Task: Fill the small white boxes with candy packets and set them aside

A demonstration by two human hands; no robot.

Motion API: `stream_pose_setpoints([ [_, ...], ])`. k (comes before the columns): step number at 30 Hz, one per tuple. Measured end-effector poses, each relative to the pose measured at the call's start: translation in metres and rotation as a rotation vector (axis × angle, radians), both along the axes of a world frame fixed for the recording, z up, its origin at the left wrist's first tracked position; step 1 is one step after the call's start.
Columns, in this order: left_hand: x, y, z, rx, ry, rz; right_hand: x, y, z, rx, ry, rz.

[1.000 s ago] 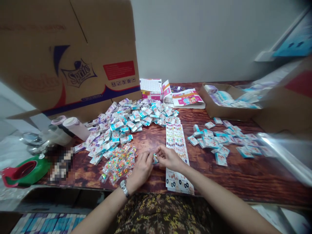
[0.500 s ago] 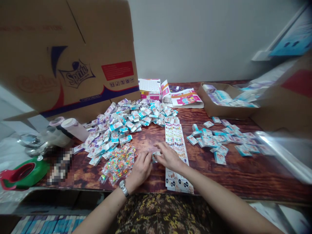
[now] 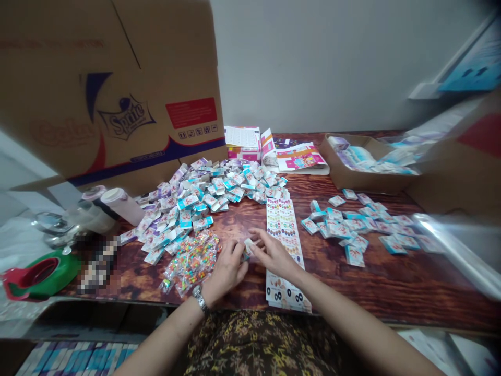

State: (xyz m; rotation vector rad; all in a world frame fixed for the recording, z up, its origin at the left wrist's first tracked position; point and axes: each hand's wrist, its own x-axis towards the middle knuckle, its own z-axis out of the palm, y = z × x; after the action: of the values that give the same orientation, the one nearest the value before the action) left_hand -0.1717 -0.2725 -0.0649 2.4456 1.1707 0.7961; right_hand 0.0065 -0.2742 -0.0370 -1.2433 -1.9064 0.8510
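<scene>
My left hand (image 3: 226, 270) and my right hand (image 3: 273, 253) meet over the wooden table (image 3: 391, 282), and both pinch one small white and blue box (image 3: 248, 247) between their fingertips. A watch sits on my left wrist. Just left of my left hand lies a heap of clear packets with coloured beads (image 3: 191, 260). Under my right hand runs a long sticker sheet (image 3: 284, 230). A large pile of small boxes (image 3: 203, 198) spreads behind my hands, and a smaller flat group of boxes (image 3: 360, 227) lies to the right.
A big Sprite carton (image 3: 113, 89) stands at the back left. An open cardboard tray (image 3: 364, 162) and printed sheets (image 3: 297, 156) sit at the back. Bottles (image 3: 113, 206) and a green tape dispenser (image 3: 43, 274) are at the left edge; a clear film roll (image 3: 454, 245) at the right.
Both hands have kept working the small box between them. The fingers have shifted a little, and the box now stands higher between the fingertips.
</scene>
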Motion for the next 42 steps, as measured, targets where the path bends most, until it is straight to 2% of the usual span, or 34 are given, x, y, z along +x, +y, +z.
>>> stream_pose_setpoints([
  [3, 0.001, 0.000, 0.002, -0.005, -0.037, 0.023, 0.003, -0.007, 0.002, 0.207, -0.123, 0.000],
  [6, 0.003, -0.003, 0.003, 0.017, -0.072, 0.019, 0.000, -0.012, -0.003, 0.283, -0.212, -0.016],
  [12, 0.004, -0.005, 0.006, 0.054, -0.063, 0.011, -0.017, -0.017, -0.005, 0.098, 0.092, -0.194],
  [19, 0.003, -0.006, 0.005, 0.069, 0.000, 0.003, -0.025, -0.013, -0.012, -0.186, 0.452, -0.209],
  [24, 0.004, -0.010, -0.004, 0.060, -0.053, 0.038, -0.030, -0.010, -0.016, -0.230, 0.514, -0.299],
  [28, 0.005, -0.011, -0.014, 0.106, -0.080, 0.098, -0.032, -0.012, -0.018, -0.167, 0.424, -0.306],
  [31, 0.006, -0.011, -0.018, 0.132, -0.065, 0.122, -0.033, -0.015, -0.016, -0.040, 0.298, -0.342],
  [34, 0.009, -0.013, -0.017, 0.137, -0.029, 0.138, -0.036, -0.022, -0.012, 0.112, 0.151, -0.369],
  [37, 0.012, -0.014, -0.013, 0.141, -0.003, 0.152, -0.038, -0.030, -0.012, 0.223, 0.105, -0.354],
  [39, 0.014, -0.015, -0.010, 0.135, 0.014, 0.146, -0.038, -0.033, -0.014, 0.259, 0.113, -0.356],
  [42, 0.016, -0.016, -0.006, 0.123, 0.038, 0.135, -0.035, -0.036, -0.020, 0.233, 0.154, -0.397],
])
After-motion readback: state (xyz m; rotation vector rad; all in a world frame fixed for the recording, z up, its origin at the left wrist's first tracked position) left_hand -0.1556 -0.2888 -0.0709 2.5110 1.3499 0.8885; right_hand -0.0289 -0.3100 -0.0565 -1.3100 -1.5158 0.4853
